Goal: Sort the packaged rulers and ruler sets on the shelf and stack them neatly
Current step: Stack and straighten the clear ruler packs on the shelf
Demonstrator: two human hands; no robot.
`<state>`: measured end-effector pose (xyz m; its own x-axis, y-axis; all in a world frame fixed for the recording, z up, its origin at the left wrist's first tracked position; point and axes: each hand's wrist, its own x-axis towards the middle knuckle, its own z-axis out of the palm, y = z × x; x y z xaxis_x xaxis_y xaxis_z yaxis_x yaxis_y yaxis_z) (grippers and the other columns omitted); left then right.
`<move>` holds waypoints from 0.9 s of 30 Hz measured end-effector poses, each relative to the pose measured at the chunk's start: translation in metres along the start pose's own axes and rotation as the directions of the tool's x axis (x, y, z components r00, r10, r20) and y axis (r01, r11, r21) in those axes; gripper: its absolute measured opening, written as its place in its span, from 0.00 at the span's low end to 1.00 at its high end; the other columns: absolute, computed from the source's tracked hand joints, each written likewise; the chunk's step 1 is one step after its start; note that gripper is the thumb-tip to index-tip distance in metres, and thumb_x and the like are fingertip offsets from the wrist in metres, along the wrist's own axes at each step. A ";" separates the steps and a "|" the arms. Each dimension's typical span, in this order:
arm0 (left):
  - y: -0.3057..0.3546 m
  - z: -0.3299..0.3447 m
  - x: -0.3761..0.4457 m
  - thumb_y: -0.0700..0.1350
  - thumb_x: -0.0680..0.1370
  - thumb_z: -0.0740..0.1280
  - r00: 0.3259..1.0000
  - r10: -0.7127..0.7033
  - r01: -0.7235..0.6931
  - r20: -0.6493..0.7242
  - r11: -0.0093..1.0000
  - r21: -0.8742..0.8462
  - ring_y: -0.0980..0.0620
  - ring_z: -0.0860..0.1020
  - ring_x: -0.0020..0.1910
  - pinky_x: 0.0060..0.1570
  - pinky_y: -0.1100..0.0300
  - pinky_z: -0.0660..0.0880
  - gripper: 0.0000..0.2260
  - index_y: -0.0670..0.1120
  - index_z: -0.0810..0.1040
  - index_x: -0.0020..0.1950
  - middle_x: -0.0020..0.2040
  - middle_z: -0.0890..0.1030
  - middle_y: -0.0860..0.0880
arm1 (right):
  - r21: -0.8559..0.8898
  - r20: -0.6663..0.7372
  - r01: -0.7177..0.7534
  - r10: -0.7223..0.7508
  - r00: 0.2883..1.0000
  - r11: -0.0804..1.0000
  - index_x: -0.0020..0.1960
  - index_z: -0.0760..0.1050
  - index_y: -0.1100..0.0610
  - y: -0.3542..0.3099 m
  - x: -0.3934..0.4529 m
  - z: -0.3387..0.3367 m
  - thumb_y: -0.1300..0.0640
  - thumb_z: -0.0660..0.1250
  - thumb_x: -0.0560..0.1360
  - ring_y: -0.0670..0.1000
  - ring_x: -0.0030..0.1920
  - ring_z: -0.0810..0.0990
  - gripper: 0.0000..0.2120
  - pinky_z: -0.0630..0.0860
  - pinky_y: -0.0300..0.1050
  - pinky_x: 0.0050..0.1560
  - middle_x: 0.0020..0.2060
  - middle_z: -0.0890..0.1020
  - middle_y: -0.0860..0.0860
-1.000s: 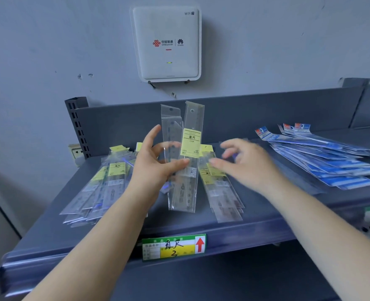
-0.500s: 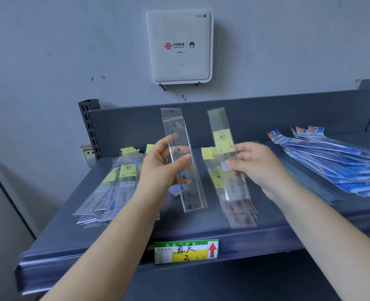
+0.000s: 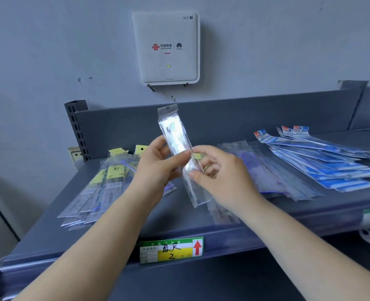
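Both hands hold one clear-packaged ruler (image 3: pixel 175 135) upright above the grey shelf (image 3: pixel 119 227). My left hand (image 3: pixel 158 166) grips its left edge, thumb across the front. My right hand (image 3: pixel 219 174) pinches its right edge lower down. A loose pile of yellow-labelled rulers (image 3: pixel 101 187) lies on the shelf to the left. A small heap of clear ruler packs (image 3: pixel 221 211) lies under my right hand, mostly hidden. Purple-tinted packs (image 3: pixel 273 177) lie right of the hands, and a fanned pile of blue ruler sets (image 3: pixel 323 161) sits at the far right.
A white Wi-Fi box (image 3: pixel 166 48) hangs on the wall above the shelf's back panel (image 3: pixel 234 118). A green and yellow price label (image 3: pixel 171 249) is clipped to the front lip. A slotted upright (image 3: pixel 76 129) and wall socket (image 3: pixel 75 154) stand at the back left.
The right hand has put down the yellow-labelled pack it held and has come across to the clear pack in the left hand. Both hands now hold that one pack.
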<state>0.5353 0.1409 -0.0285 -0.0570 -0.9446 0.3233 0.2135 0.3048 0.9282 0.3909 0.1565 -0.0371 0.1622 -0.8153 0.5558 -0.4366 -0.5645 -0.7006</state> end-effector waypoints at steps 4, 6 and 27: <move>-0.002 0.018 0.005 0.33 0.75 0.67 1.000 -0.005 0.004 0.020 0.999 0.033 0.54 0.81 0.35 0.36 0.58 0.80 0.11 0.40 0.75 0.56 0.42 0.82 0.47 | 0.073 -0.034 -0.026 0.029 0.999 0.997 0.48 0.77 0.40 0.008 0.001 -0.016 0.64 0.70 0.71 0.45 0.29 0.75 0.18 0.73 0.37 0.38 0.28 0.77 0.43; -0.004 0.028 0.007 0.35 0.75 0.68 0.999 -0.022 0.019 0.041 0.997 0.078 0.51 0.82 0.38 0.41 0.51 0.81 0.15 0.41 0.73 0.60 0.46 0.81 0.44 | 0.168 -0.075 -0.071 0.084 0.994 0.983 0.44 0.75 0.41 0.015 0.003 -0.034 0.68 0.68 0.72 0.42 0.27 0.75 0.20 0.73 0.35 0.34 0.25 0.78 0.41; 0.009 -0.004 0.001 0.38 0.78 0.65 0.973 0.036 0.056 -0.227 0.922 0.383 0.56 0.78 0.32 0.24 0.65 0.70 0.06 0.48 0.77 0.50 0.41 0.80 0.50 | -0.470 -0.130 -0.290 0.259 0.957 0.834 0.44 0.78 0.50 0.071 0.011 -0.107 0.56 0.66 0.74 0.48 0.38 0.72 0.02 0.65 0.40 0.38 0.35 0.76 0.45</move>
<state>0.5416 0.1422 -0.0208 0.1738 -0.9361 0.3059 -0.1798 0.2752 0.9444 0.2670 0.1208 -0.0331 -0.0729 -0.9099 0.4083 -0.8270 -0.1736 -0.5347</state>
